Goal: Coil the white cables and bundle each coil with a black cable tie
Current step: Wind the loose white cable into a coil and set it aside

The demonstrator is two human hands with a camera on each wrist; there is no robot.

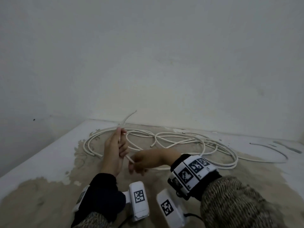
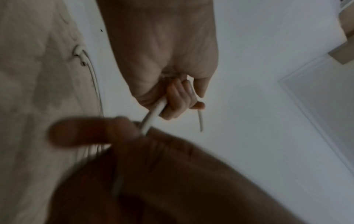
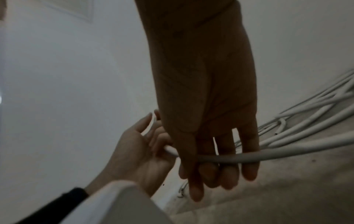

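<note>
A white cable [image 1: 127, 157] is stretched between my two hands above the table. My left hand [image 1: 120, 134] stands upright with its fingers curled round the cable near its end; the free tip [image 1: 130, 115] sticks up past the fingertips. The left wrist view shows those fingers [image 2: 178, 98] wrapped round the cable [image 2: 153, 116]. My right hand [image 1: 133, 163] grips the same cable just below, thumb over it. In the right wrist view the cable [image 3: 287, 154] crosses the right hand's fingers [image 3: 228, 172] and runs into the left hand [image 3: 145, 151]. No black tie is in either hand.
Several loose white cables [image 1: 181, 140] lie tangled on the worn beige and white table [image 1: 49, 162], behind and right of my hands. Thin dark strips [image 1: 286, 148] lie at the far right. A grey wall [image 1: 148, 63] rises directly behind the table.
</note>
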